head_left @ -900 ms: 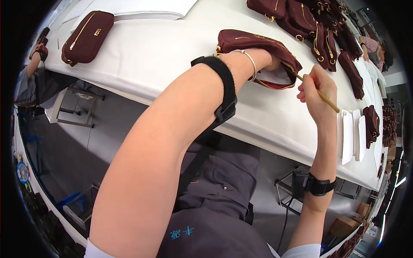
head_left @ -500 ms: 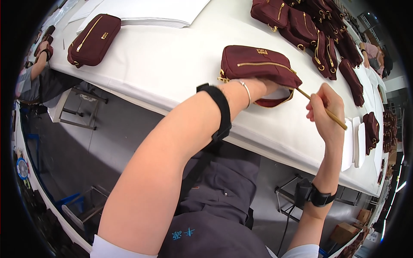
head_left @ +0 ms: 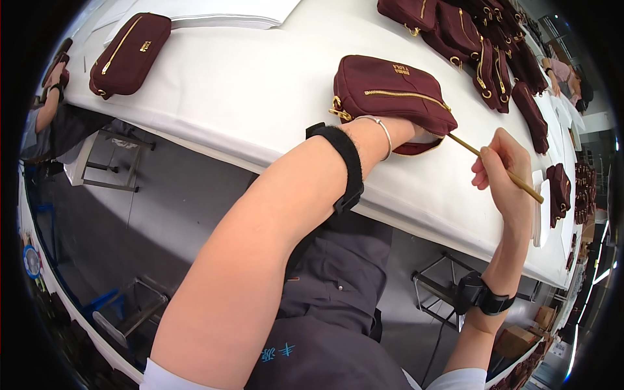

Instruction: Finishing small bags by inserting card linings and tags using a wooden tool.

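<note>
A burgundy zip pouch with a gold zip on its front lies at the table's near edge, its main opening facing me. My left hand reaches inside through that opening, so its fingers are hidden. To the right, my right hand is closed in a pinch around a thin golden-brown stick. The stick's far tip meets the right corner of the pouch, by the end of the opening; whether the tip goes inside, I cannot tell.
Another burgundy pouch lies at the left, near white paper sheets. A heap of similar pouches covers the far right. White sheets stand at the right edge. A metal stool is below the table. Other people work at both sides.
My right hand has moved a little right with the stick. The pouch has tipped slightly toward me, and its opening shows narrower. The whole view has shifted slightly.
</note>
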The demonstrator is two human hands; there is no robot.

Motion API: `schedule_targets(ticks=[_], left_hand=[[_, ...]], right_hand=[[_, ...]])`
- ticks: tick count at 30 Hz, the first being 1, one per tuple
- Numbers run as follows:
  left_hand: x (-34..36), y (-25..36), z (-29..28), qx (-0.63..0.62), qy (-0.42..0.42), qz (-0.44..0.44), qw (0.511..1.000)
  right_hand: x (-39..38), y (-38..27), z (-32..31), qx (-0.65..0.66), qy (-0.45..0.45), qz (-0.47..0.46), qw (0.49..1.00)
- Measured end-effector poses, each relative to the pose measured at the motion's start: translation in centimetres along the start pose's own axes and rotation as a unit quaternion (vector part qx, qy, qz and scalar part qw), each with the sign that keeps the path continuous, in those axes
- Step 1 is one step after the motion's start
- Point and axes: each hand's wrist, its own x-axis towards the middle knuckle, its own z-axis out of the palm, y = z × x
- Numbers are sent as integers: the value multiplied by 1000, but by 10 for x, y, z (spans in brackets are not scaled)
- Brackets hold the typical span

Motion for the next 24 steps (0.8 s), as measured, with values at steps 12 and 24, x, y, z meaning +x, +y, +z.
schedule_targets(ticks=[12,24], left_hand=[[6,6,4,-13,27,-3,1000],[5,-20,13,-45,25,5,999]], right_hand=[[-4,-17,-14,-60,-66,14,996],[-56,62,-109,255,143,-120,949]])
